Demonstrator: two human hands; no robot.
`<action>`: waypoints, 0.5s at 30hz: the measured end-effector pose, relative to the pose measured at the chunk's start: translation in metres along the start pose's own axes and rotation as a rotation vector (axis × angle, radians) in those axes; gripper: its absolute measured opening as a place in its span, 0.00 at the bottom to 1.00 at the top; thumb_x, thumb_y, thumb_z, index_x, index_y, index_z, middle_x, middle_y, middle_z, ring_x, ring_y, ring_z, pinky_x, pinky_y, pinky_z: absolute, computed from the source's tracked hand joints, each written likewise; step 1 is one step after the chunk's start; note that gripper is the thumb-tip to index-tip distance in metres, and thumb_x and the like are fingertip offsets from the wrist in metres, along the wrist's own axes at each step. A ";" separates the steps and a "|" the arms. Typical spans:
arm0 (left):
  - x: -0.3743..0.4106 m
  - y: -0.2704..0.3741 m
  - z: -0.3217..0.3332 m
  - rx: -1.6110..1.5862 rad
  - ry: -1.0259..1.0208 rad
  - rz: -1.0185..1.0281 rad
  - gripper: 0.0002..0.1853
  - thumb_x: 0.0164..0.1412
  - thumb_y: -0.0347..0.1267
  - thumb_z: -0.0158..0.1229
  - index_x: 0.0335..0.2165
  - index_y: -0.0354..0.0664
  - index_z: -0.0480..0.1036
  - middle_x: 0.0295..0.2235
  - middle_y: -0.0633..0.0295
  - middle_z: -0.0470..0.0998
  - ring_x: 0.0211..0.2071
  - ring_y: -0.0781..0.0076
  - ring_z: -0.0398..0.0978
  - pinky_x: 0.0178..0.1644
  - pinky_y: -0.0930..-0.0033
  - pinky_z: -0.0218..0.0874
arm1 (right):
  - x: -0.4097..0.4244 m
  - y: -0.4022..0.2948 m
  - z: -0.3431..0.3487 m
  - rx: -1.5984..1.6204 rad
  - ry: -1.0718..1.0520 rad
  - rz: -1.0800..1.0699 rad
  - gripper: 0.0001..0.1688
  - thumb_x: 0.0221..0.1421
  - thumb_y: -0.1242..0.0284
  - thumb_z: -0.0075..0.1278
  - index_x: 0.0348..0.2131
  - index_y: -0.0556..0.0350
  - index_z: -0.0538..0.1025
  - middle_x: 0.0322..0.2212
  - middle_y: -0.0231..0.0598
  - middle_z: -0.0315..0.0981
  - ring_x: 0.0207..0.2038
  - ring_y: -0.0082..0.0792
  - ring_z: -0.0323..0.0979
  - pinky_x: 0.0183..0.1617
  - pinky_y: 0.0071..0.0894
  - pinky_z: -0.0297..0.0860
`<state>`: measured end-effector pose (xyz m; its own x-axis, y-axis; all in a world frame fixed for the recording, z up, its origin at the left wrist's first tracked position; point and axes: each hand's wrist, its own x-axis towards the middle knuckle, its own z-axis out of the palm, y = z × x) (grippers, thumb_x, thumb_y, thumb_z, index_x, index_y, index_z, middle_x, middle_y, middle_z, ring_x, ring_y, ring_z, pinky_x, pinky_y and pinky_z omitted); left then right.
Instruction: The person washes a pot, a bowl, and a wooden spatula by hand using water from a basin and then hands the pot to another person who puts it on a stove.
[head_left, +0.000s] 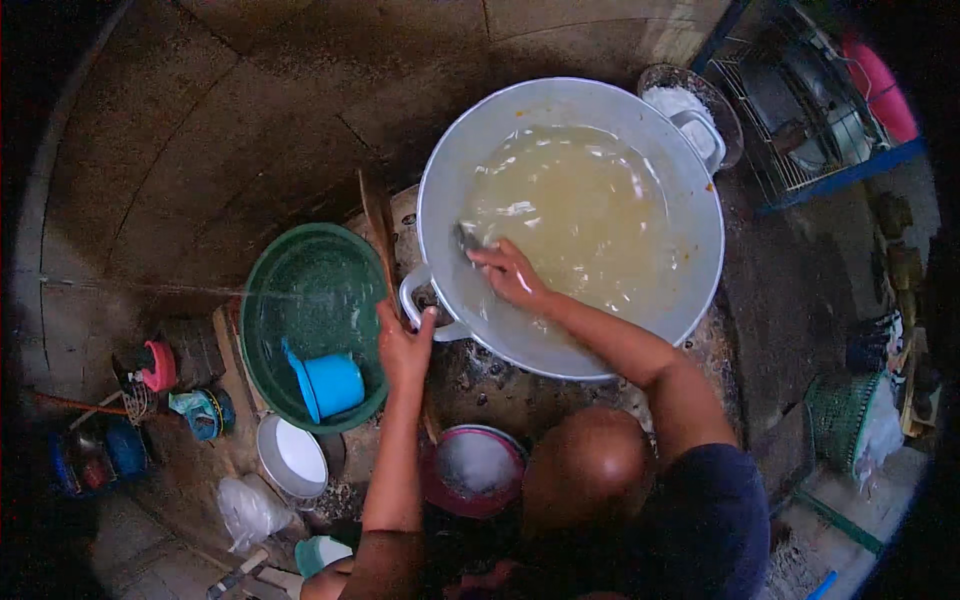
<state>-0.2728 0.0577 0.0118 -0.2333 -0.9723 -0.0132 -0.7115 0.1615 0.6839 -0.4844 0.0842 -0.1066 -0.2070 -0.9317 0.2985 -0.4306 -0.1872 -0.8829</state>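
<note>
A wide aluminium pot (694, 247) stands before me, with cloudy yellowish water (577, 202) in its bottom. My right hand (517, 277) reaches over the near rim and holds a dark scrubbing pad (466, 235) at the left inner wall. My left hand (405, 345) is beside the pot's left handle (414, 289), its thumb at the handle's opening. A long wooden stick (377, 214) passes between that thumb and the fingers; whether they grip it is unclear. Left of this hand, a green basin (255, 352) holds water and a blue plastic dipper (334, 384).
A thin water stream (150, 286) runs into the basin from the left. A metal pot (292, 457) and a plastic bag (251, 514) lie below it. Near me sits a reddish bowl (469, 506). At right are a wire rack (757, 142) and a green basket (840, 420).
</note>
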 end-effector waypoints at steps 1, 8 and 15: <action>0.004 -0.003 0.006 0.045 -0.002 0.020 0.31 0.46 0.37 0.57 0.45 0.33 0.55 0.31 0.38 0.71 0.33 0.41 0.70 0.37 0.53 0.60 | 0.018 0.007 0.007 0.029 0.021 -0.036 0.28 0.36 0.83 0.42 0.42 0.48 0.72 0.33 0.46 0.68 0.38 0.42 0.64 0.47 0.40 0.60; 0.013 -0.019 0.028 0.038 -0.033 0.073 0.28 0.47 0.30 0.51 0.46 0.28 0.53 0.35 0.37 0.69 0.38 0.41 0.68 0.40 0.55 0.59 | 0.148 0.071 -0.020 -0.384 0.480 -0.227 0.35 0.34 0.83 0.46 0.45 0.33 0.71 0.29 0.44 0.65 0.32 0.42 0.64 0.36 0.36 0.64; 0.009 -0.015 0.027 -0.166 -0.071 0.040 0.22 0.50 0.26 0.47 0.45 0.32 0.54 0.36 0.41 0.67 0.37 0.47 0.68 0.43 0.60 0.57 | 0.157 0.121 -0.170 -0.323 0.572 0.021 0.41 0.29 0.87 0.49 0.45 0.28 0.71 0.29 0.42 0.62 0.34 0.41 0.62 0.39 0.36 0.63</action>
<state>-0.2825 0.0511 -0.0186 -0.3097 -0.9503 -0.0308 -0.5830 0.1642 0.7957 -0.7180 -0.0314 -0.1048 -0.6143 -0.6050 0.5066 -0.6452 0.0155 -0.7639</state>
